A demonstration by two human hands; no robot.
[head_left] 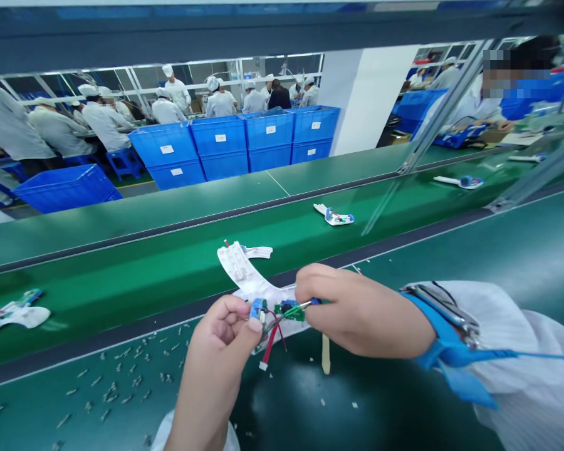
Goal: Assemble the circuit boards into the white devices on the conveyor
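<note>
My left hand (220,351) pinches a small blue connector (258,309) at one end of a green circuit board (286,311). My right hand (352,310) grips the board's other end, where a thin metal part and a blue piece stick out. Red and black wires (273,341) hang below the board, ending in a white plug. Right under my hands, a white plastic housing (244,269) lies across the conveyor's edge, partly hidden by them. A wooden stick (326,354) lies below my right hand.
Several small grey parts (122,382) are scattered on the green mat at lower left. Similar white assemblies (334,215) ride the green conveyor belt (169,319). A blue strap (451,351) circles my right wrist. Stacked blue crates (216,150) and workers in white stand beyond.
</note>
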